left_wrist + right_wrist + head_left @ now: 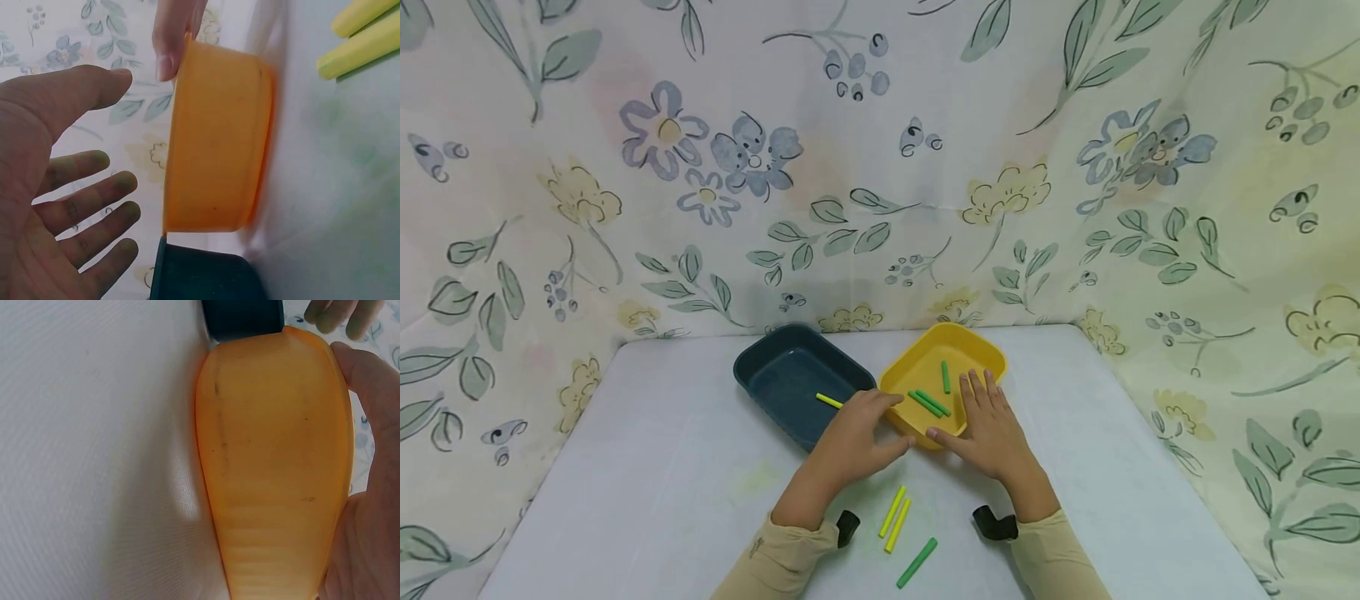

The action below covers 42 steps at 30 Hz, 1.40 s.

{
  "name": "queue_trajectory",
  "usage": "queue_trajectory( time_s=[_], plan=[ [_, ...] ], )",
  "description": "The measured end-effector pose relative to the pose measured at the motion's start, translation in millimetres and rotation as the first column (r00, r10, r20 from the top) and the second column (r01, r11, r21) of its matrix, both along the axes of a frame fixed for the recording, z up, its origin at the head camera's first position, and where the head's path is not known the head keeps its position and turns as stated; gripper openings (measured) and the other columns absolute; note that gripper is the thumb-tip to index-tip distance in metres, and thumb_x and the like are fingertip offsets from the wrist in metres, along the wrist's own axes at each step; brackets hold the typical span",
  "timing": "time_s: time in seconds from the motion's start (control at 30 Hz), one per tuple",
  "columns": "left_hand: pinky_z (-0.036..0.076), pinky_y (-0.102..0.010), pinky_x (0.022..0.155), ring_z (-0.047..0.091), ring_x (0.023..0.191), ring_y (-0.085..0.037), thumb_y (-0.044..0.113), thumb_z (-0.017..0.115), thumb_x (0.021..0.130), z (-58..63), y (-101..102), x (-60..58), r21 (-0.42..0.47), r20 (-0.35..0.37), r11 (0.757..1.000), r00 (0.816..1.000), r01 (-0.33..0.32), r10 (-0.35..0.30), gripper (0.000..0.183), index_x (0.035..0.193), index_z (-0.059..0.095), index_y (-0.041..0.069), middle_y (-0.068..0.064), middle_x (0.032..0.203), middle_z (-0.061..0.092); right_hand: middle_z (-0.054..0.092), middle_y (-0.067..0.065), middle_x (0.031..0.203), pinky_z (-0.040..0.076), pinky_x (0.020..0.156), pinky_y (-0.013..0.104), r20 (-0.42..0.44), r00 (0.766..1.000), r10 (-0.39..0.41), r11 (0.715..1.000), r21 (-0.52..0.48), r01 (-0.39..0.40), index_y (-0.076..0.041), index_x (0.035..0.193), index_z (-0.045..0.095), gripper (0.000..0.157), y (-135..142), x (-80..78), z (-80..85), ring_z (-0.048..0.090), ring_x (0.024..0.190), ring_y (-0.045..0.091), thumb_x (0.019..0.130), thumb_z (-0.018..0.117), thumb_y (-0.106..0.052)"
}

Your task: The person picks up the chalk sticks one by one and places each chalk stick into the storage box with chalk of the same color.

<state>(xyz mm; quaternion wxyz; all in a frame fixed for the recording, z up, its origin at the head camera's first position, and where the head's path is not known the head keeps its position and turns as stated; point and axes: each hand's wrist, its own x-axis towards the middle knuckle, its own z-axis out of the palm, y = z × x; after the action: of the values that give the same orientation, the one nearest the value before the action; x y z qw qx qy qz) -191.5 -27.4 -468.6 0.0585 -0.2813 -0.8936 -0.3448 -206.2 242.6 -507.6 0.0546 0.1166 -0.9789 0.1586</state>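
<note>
My right hand (1000, 437) lies along the right side of the yellow tray (917, 354), fingers straight and thumb at the near rim. Three green chalk-like sticks (945, 377) lie inside that tray. My left hand (853, 433) hovers over the near corner where both trays meet, fingers spread and holding nothing. In the left wrist view its fingers (87, 244) are apart from the tray wall. One yellow stick (829, 401) shows in the dark teal tray (767, 400), partly hidden behind the left hand.
On the white table (647, 483), two yellow sticks (892, 511) and a green stick (917, 563) lie between the forearms. Faint yellowish smudges mark the cloth. A floral curtain (850, 167) hangs behind the table and along its sides.
</note>
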Motion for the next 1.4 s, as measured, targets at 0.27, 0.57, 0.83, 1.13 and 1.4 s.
queue_trajectory(
  time_s=[0.27, 0.57, 0.83, 1.13, 1.4],
  plan=[
    [0.053, -0.044, 0.111, 0.060, 0.134, -0.018, 0.043, 0.081, 0.095, -4.8, -1, 17.8, -0.046, 0.053, 0.997, 0.997, 0.058, -0.055, 0.059, 0.144, 0.065, 0.015, 0.002, 0.144, 0.066, 0.018, 0.020, 0.177, 0.012, 0.132, 0.062, 0.004, 1.000, -0.003, 1.000, -0.001, 0.003, -0.002, 0.169, 0.019, 0.119, -1, 0.2, 0.5, 0.006, 0.166, 0.043, 0.091, 0.059, -0.081],
    [0.051, -0.042, 0.113, 0.060, 0.133, -0.016, 0.049, 0.085, 0.089, -18.9, -6, 29.6, -0.121, 0.126, 0.981, 0.983, 0.148, -0.133, 0.064, 0.142, 0.067, 0.016, 0.007, 0.140, 0.066, 0.017, 0.020, 0.177, 0.012, 0.132, 0.062, 0.007, 1.000, -0.003, 1.000, 0.006, 0.003, -0.001, 0.169, 0.021, 0.119, 1, -1.6, -1.0, 0.006, 0.166, 0.044, 0.090, 0.059, -0.082],
    [0.048, -0.043, 0.117, 0.053, 0.139, -0.018, 0.053, 0.092, 0.079, -21.9, -2, 40.7, -0.218, 0.222, 0.932, 0.944, 0.291, -0.243, 0.081, 0.148, 0.063, 0.023, 0.005, 0.146, 0.060, 0.016, 0.021, 0.177, 0.011, 0.132, 0.062, 0.016, 1.000, 0.004, 1.000, 0.007, -0.004, -0.002, 0.170, 0.017, 0.120, 1, 0.0, -0.4, 0.004, 0.166, 0.043, 0.091, 0.058, -0.082],
    [0.045, -0.046, 0.120, 0.044, 0.150, -0.024, 0.052, 0.096, 0.074, -24.0, 5, 50.2, -0.291, 0.265, 0.889, 0.923, 0.354, -0.281, 0.084, 0.148, 0.062, 0.031, -0.002, 0.158, 0.053, 0.016, 0.019, 0.178, 0.010, 0.133, 0.060, 0.023, 1.000, -0.002, 1.000, 0.009, 0.001, -0.004, 0.170, 0.015, 0.119, 0, 0.6, 0.3, 0.003, 0.166, 0.041, 0.091, 0.056, -0.083],
    [0.046, -0.049, 0.118, 0.042, 0.150, -0.025, 0.055, 0.095, 0.073, -23.2, 8, 52.2, -0.279, 0.294, 0.866, 0.896, 0.414, -0.333, 0.079, 0.144, 0.064, 0.037, 0.000, 0.160, 0.050, 0.017, 0.020, 0.177, 0.009, 0.133, 0.061, 0.020, 1.000, 0.001, 1.000, 0.004, -0.001, -0.004, 0.170, 0.015, 0.119, 0, 1.0, 0.4, 0.002, 0.167, 0.041, 0.091, 0.057, -0.082]
  ],
)
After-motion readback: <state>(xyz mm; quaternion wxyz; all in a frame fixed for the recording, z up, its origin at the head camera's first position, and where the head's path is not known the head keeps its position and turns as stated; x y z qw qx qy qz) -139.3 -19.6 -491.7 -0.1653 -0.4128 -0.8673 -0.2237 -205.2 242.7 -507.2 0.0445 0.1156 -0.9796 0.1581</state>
